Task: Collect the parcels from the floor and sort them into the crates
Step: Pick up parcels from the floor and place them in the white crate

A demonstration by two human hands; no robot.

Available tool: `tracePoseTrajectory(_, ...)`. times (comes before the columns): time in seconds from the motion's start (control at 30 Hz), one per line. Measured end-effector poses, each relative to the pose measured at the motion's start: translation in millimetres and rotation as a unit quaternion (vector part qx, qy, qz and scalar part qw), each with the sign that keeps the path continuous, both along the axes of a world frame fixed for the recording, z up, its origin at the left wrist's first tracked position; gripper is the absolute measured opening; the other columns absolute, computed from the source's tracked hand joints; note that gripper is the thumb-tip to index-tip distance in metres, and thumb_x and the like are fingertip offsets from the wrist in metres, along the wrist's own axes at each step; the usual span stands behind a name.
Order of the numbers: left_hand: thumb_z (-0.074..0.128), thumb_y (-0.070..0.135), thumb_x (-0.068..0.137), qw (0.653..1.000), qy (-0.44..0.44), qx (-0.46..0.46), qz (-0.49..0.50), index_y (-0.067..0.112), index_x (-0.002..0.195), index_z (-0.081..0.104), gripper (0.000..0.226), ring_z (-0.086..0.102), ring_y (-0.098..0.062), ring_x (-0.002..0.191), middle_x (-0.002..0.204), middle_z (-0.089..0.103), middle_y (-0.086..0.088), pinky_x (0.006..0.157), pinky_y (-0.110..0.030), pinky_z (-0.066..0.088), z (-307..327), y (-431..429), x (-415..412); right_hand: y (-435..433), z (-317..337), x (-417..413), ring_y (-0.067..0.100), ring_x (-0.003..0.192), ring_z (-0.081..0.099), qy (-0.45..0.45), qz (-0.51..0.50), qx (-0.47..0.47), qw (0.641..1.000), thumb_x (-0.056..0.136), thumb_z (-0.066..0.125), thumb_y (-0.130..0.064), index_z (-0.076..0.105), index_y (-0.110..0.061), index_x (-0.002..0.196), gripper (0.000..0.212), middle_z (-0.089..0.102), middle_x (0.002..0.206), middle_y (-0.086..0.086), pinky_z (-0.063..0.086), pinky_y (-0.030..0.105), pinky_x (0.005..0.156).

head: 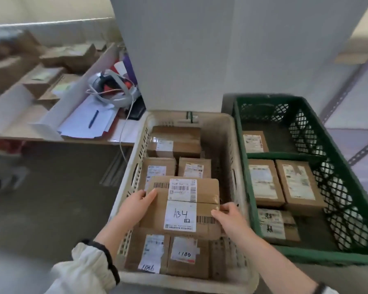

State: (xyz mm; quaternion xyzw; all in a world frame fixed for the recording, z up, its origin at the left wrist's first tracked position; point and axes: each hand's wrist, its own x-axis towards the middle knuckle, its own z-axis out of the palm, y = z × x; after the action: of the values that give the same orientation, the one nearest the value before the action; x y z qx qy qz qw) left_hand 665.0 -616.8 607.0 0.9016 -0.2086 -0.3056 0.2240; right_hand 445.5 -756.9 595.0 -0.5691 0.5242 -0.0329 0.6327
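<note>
Grey floor [51, 198] lay beside a beige plastic crate [228, 132] and a green mesh crate [263, 101]. Her left hand [136, 201] and right hand [229, 214] held a brown cardboard parcel [206, 187] over the beige plastic crate, fingers [152, 195] curled round its sides.

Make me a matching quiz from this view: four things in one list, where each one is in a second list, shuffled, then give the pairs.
Things
1. parcel marked A34
2. blue pen
3. parcel marked 1100
4. green crate

Places
a. lying on the white papers
b. right of the beige crate
c. gripped by left hand and right hand
d. lying at the near end inside the beige crate

Pairs: 1-c, 2-a, 3-d, 4-b
</note>
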Motion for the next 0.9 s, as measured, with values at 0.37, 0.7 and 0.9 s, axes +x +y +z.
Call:
tracePoseTrajectory(0.37, 0.038, 0.053, 0.095, 0.992, 0.099, 0.060, 0.051, 0.017, 0.108, 0.058, 0.043, 0.060, -0.016, 0.091, 0.105, 0.061, 0.000, 0.072, -0.032, 0.050, -35, 65, 15, 23, -33, 42, 0.015, 0.064, 0.068, 0.081, 0.126, 0.120, 0.981, 0.092, 0.058, -0.018, 0.041, -0.014, 0.089, 0.018, 0.066, 0.083, 0.007, 0.053, 0.027, 0.048)
tracePoseTrajectory(0.7, 0.033, 0.057, 0.094, 0.993, 0.060, 0.102, 0.030, 0.020, 0.112, 0.059, 0.049, 0.060, -0.015, 0.094, 0.108, 0.064, 0.001, 0.086, -0.037, 0.050, -50, 51, 9, 14, -39, 35, 0.021, 0.080, 0.069, 0.081, 0.122, 0.161, 0.976, 0.091, 0.058, -0.016, 0.041, -0.014, 0.094, 0.017, 0.066, 0.098, 0.010, 0.055, 0.028, 0.051)
tracePoseTrajectory(0.9, 0.032, 0.053, 0.097, 0.991, 0.043, 0.130, 0.007, 0.018, 0.112, 0.057, 0.045, 0.057, -0.013, 0.094, 0.115, 0.061, 0.002, 0.083, -0.031, 0.047, -46, 59, -2, 26, -41, 19, 0.023, 0.089, 0.068, 0.102, 0.157, 0.177, 0.966, 0.089, 0.059, -0.017, 0.042, -0.014, 0.098, 0.020, 0.066, 0.102, 0.009, 0.059, 0.039, 0.076)
